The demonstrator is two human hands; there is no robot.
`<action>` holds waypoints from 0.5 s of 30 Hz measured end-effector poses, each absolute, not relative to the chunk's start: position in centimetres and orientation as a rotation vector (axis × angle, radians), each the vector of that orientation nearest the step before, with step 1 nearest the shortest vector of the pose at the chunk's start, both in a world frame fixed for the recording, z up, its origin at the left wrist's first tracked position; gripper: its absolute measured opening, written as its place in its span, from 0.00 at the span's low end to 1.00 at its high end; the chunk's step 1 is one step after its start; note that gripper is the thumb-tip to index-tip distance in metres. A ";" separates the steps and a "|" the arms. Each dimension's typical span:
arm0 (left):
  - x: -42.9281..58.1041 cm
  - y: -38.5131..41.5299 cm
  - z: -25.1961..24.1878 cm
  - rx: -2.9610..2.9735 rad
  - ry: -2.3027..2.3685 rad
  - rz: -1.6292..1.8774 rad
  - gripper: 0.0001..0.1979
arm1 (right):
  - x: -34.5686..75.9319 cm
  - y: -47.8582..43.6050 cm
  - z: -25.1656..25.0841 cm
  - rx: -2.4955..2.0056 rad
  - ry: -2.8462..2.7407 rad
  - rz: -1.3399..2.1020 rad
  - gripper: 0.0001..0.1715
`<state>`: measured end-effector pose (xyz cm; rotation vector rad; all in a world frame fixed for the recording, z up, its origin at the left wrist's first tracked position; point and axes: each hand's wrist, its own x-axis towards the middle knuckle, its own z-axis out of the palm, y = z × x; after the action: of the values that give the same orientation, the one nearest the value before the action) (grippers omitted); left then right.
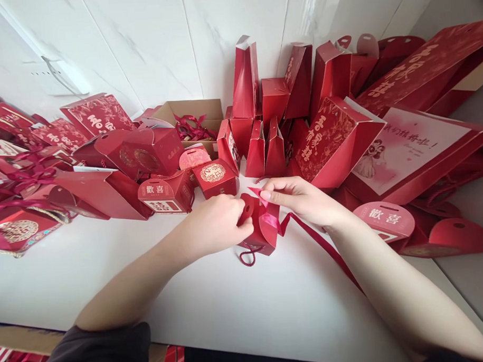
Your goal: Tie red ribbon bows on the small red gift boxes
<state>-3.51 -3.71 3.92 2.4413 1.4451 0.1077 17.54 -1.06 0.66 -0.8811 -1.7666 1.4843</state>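
Observation:
A small red gift box (262,238) stands on the white table between my hands, with a dark red cord loop (248,258) at its near side. My left hand (221,224) is curled closed at the box's left side, thumb and forefinger about its top flap; its other fingertips are hidden. Between the thumb and fingers of my right hand (301,200), a shiny dark red ribbon (318,239) is pinched above the box. The ribbon crosses the box's top and trails down to the right, passing under my right forearm.
Folded red boxes (166,194) crowd the left side, and taller red cartons (339,140) are stacked at the back right. A brown cardboard box (213,110) holding ribbon stands against the white wall. Another rounded-flap box (385,221) lies right of my forearm.

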 end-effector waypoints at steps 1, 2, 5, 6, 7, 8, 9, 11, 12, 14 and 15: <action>-3.6 -3.5 3.9 2.379 1.460 0.124 0.13 | 17.4 -1.1 0.7 -0.884 -1.810 1.467 0.18; -3.9 -3.2 4.0 2.314 1.457 0.133 0.13 | 17.3 -1.1 0.7 -0.885 -1.861 1.435 0.18; -4.6 -1.8 4.7 2.100 1.346 0.098 0.13 | 17.1 -1.0 0.5 -0.881 -2.002 1.291 0.18; -4.8 -1.3 4.9 2.012 1.306 0.078 0.14 | 17.0 -1.0 0.4 -0.887 -2.031 1.244 0.18; -5.0 -0.9 5.0 1.927 1.285 0.069 0.14 | 17.0 -0.9 0.2 -0.902 -2.052 1.208 0.18; -5.1 -0.4 5.1 1.852 1.274 0.065 0.14 | 16.9 -0.9 0.0 -0.922 -2.064 1.183 0.18; -5.2 -0.1 5.1 1.795 1.272 0.067 0.14 | 16.9 -0.9 -0.1 -0.943 -2.071 1.169 0.18; -5.3 0.3 5.0 1.743 1.265 0.063 0.13 | 16.8 -0.8 -0.4 -0.971 -2.065 1.157 0.18; -5.3 0.4 5.0 1.737 1.257 0.059 0.13 | 16.7 -0.8 -0.5 -0.974 -2.057 1.155 0.17; -5.3 0.3 4.9 1.745 1.237 0.058 0.13 | 16.5 -0.9 -0.7 -0.956 -2.045 1.143 0.17; -5.2 0.2 4.9 1.753 1.224 0.057 0.14 | 16.5 -0.8 -0.8 -0.940 -2.043 1.137 0.17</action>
<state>-5.22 0.20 4.90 1.7526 1.2243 0.0574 16.47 -0.84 -0.76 -0.9404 -2.0427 1.1371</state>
